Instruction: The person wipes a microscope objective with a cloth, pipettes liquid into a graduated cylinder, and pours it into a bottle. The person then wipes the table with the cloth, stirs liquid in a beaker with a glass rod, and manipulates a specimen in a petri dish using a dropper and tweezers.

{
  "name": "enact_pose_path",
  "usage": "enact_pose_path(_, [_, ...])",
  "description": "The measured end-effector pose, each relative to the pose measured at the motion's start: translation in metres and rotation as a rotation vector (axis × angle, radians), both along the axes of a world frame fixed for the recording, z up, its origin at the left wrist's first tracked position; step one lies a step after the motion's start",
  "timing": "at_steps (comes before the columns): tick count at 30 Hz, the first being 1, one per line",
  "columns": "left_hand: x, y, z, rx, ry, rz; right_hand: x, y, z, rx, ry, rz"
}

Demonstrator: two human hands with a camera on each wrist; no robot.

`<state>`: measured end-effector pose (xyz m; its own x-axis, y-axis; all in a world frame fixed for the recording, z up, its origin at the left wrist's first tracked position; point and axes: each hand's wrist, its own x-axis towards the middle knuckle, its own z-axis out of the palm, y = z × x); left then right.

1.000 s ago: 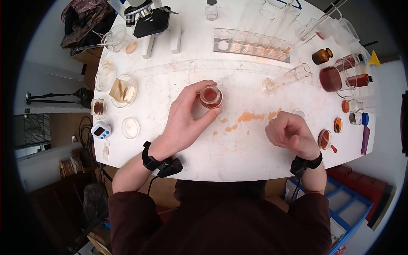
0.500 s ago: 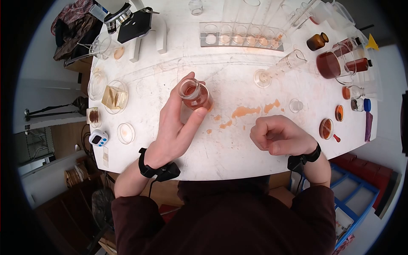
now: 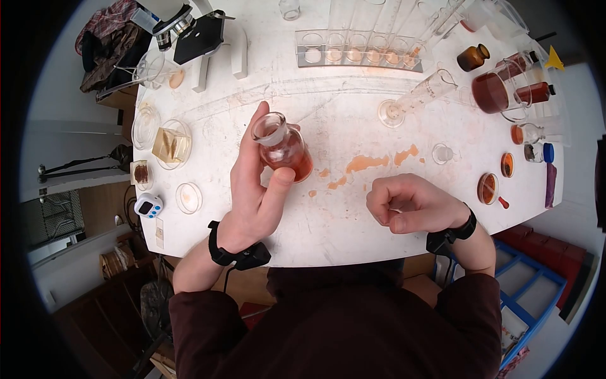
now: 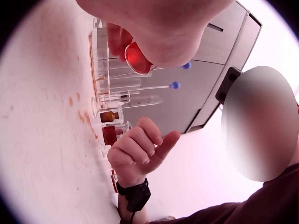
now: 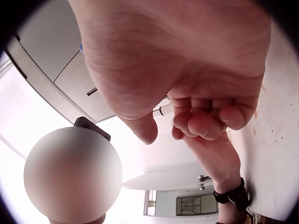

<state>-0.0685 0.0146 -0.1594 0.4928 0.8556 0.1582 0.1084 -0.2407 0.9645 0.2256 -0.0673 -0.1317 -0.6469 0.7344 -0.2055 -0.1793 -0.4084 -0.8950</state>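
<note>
My left hand [image 3: 255, 189] grips a small clear glass bottle [image 3: 287, 151] with red-brown liquid in it, thumb on the near side and fingers behind. The bottle leans, its uncovered mouth toward the upper left. In the left wrist view the red liquid [image 4: 138, 58] shows past the palm, which hides most of the glass. My right hand [image 3: 413, 205] is held over the table at the right with fingers loosely curled, thumb apart and nothing in it, as the right wrist view of the curled fingers [image 5: 205, 125] also shows. Orange spilled patches [image 3: 367, 163] lie between the hands.
A rack [image 3: 360, 59] of test tubes stands at the back, a microscope [image 3: 201, 38] back left. Beyond my right hand are a graduated cylinder [image 3: 416, 98], a small clear glass piece [image 3: 442, 153] and a beaker of dark red liquid [image 3: 491, 93]. Petri dishes and a timer [image 3: 148, 205] line the left.
My left hand has moved left and tipped the bottle from nearly upright, so its side now shows. My right hand has shifted slightly left. The head view has shifted too.
</note>
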Motion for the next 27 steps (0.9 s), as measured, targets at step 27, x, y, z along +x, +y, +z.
enact_pose_path(27, [0.010,-0.002,0.006,0.108,0.160,0.016,0.000,0.000,0.004,-0.009,-0.058,0.062])
